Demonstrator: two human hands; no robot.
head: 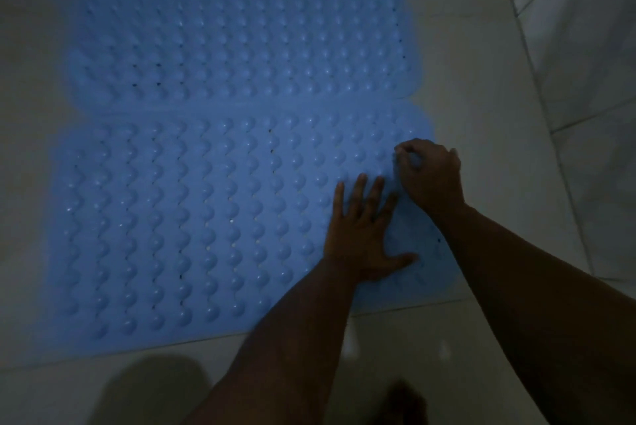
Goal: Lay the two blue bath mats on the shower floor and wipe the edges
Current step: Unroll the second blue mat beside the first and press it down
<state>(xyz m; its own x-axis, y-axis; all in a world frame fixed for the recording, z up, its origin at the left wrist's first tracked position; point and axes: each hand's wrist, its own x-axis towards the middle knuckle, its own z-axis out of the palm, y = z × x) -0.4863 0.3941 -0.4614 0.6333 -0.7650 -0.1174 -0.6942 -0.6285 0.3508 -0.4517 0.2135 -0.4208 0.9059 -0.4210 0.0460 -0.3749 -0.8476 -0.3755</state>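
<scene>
Mats laid side by side on tiled shower floor (481, 87), edges touching. Near mat (192, 218) is pressed flat by left hand (364, 235), fingers spread. Its right end is pinched by curled right hand (430, 170). Far mat (237, 36) is untouched.

Two mats on a tiled floor
Pale tile floor (481, 87) carries far mat (234, 36) and near mat (179, 218), long edges touching.

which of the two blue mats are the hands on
The nearer blue mat, at the bottom of the view. The left hand lies flat on it and the right hand is curled at its right edge. The farther mat lies untouched.
</scene>
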